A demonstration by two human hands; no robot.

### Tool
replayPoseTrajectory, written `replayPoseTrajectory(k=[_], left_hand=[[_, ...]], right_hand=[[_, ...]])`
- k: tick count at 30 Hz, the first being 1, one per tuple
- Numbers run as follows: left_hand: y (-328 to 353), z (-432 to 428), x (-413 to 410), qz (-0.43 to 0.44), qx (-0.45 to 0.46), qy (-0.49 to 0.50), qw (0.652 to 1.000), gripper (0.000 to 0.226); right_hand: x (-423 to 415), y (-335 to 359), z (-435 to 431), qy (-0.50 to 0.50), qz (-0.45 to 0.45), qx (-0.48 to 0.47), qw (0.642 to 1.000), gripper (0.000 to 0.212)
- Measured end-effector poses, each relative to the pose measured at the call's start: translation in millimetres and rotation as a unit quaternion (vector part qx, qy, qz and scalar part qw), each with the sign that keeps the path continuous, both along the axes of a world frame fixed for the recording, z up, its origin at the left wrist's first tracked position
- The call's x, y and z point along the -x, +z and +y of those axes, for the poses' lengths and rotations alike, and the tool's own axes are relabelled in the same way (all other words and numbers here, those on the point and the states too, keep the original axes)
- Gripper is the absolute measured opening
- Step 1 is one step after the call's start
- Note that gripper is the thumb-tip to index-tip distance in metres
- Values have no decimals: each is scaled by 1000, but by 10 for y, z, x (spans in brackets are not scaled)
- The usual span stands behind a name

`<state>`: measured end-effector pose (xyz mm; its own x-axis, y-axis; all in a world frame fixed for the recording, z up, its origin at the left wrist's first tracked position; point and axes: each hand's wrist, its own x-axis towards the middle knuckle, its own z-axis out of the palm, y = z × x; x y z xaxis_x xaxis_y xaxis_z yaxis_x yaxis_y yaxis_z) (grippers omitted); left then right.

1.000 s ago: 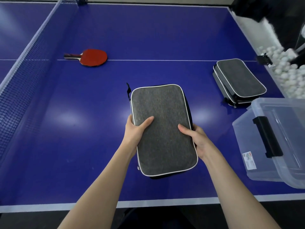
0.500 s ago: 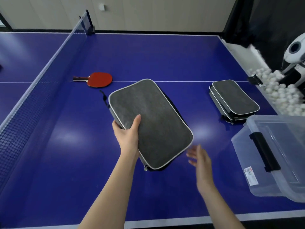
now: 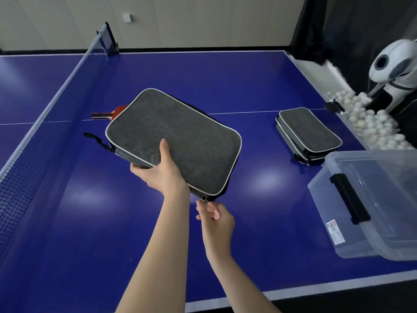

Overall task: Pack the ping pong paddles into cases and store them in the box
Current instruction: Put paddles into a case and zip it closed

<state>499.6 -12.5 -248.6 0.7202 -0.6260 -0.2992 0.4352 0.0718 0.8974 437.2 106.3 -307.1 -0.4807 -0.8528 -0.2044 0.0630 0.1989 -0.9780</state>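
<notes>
Head view, left hand [image 3: 162, 175] grip clamped on grey case [image 3: 176, 141], right hand [image 3: 216, 222] at its zipper pull [image 3: 205, 199], grip unclear

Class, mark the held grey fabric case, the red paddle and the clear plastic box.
grey fabric case [image 3: 180, 141]: head view, centre of top face.
red ping pong paddle [image 3: 117, 111]: head view, exposed blade edge.
clear plastic box [image 3: 322, 204]: head view, near side wall.

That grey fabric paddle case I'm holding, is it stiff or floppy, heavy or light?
Probably fairly stiff: gripped at one edge by the left hand, the grey fabric case shows no sag. Likely light: one hand carries it. Felt-like cloth shouldn't slip.
</notes>
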Motion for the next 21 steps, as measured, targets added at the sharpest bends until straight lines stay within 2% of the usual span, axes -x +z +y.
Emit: replayPoseTrajectory(k=[5, 8, 11, 14, 18, 21], left_hand=[[16, 3, 17, 6, -7, 14, 1000, 72], [31, -9, 10, 5, -8, 13, 1000, 70], [49, -8, 2, 1, -11, 9, 1000, 70], [67, -2, -5, 3, -14, 4, 1000, 70], [96, -6, -4, 4, -15, 4, 1000, 74], [124, -21, -17, 9, -16, 4, 1000, 77]], right_hand=[[-53, 24, -15, -34, 38, 3, 999, 19], [-13, -3, 24, -12, 158, 32, 987, 21], [57, -30, 46, -11, 301, 80, 950, 22], [130, -43, 30, -10, 399, 118, 909, 24], [219, -61, -23, -10, 476, 168, 863, 33], [277, -53, -57, -13, 488, 187, 852, 34]])
